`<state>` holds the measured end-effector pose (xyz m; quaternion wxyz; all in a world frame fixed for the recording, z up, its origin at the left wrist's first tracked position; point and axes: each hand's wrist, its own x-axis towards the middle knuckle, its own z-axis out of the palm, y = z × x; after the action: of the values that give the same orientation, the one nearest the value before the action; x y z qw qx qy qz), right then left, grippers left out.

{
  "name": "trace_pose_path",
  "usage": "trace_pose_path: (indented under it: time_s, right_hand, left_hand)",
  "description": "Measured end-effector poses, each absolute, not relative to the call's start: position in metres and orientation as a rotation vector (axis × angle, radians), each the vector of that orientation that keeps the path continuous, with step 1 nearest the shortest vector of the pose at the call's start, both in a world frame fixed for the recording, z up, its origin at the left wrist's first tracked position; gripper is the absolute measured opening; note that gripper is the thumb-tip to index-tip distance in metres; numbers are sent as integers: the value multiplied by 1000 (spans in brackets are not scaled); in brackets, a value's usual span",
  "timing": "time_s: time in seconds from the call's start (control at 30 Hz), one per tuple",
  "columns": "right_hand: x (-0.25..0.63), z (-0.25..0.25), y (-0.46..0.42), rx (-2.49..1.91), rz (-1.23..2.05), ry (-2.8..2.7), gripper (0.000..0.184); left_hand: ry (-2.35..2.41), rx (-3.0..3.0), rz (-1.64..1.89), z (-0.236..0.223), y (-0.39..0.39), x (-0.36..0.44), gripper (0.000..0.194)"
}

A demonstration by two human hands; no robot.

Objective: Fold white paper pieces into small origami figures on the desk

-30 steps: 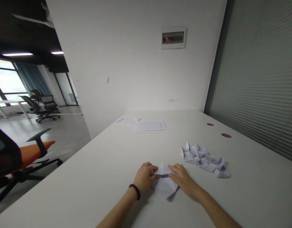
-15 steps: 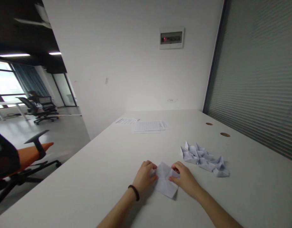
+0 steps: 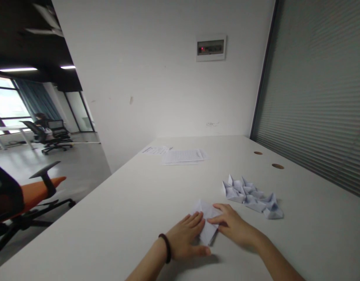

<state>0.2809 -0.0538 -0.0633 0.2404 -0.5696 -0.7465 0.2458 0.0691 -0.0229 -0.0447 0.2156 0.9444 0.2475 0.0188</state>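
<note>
A small folded sheet of white paper (image 3: 208,232) lies on the white table in front of me, one corner pointing away. My left hand (image 3: 188,236), with a dark band at the wrist, rests flat over the paper's left part, fingers stretched out and thumb apart; it hides that side. On the right edge, my right hand (image 3: 231,224) touches the paper with its thumb and forefinger apart. Beyond my right hand sits a cluster of folded paper pieces (image 3: 252,197) with upright points.
Printed sheets (image 3: 182,156) lie toward the far end of the table (image 3: 124,218). Two round holes (image 3: 277,166) are near the right edge, beside a window with blinds (image 3: 320,93). An orange office chair (image 3: 36,193) stands at left; a person (image 3: 42,121) sits far behind it.
My left hand has flattened out from a pinch at the paper's left edge and moved over the paper. My right hand's fingers have spread along the right edge.
</note>
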Motion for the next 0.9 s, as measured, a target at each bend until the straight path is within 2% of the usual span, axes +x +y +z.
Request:
trace_pose_path:
  time_s: [0.17,0.37,0.63,0.8,0.9]
  right_hand:
    - [268,-76,-41,-1426,655,-1767,43]
    - [242,-82,-33,-1183,538,-1485,37]
    - [229,-75,-38,-1170,216,-1444,41]
    - [225,-65,-50,-1099,-97,-1467,24]
    - [214,-61,-61,-974,-64,-1620,18]
  left_hand:
    - [954,2568,338,-49,-25,81,67]
    - [1196,2435,584,-61,-19,90,50]
    - [1062,2233,1007,-76,-10,91,49]
    - [930,2126,1197,-77,-10,92,45]
    - [874,2035,1303,-74,-10,92,43]
